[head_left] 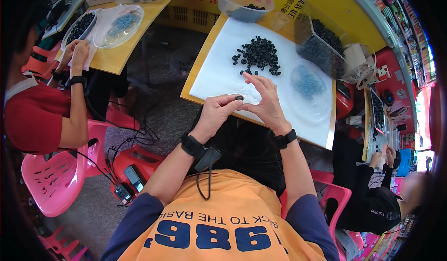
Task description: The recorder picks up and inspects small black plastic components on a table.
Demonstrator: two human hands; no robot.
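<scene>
My left hand [218, 113] pinches a small black ring-shaped part [239, 98] between thumb and forefinger, above the near edge of the white sheet. Close beside it is my right hand [265, 103], its thumb pointing toward the black part and its fingers raised and apart. I see nothing held in the right hand. Beyond both hands lies a loose pile of small black cylindrical parts [259, 54]. To the right, a round clear plastic lid or dish [321, 109] bears a heap of small pale blue pieces [308, 82].
A clear round tub [222, 2] and a clear box [305, 51] with black parts stand at the table's far side. Red power-bank-like gear on a red stool [139, 161] trails cables at lower left. A person in red sits left; another in black sits right.
</scene>
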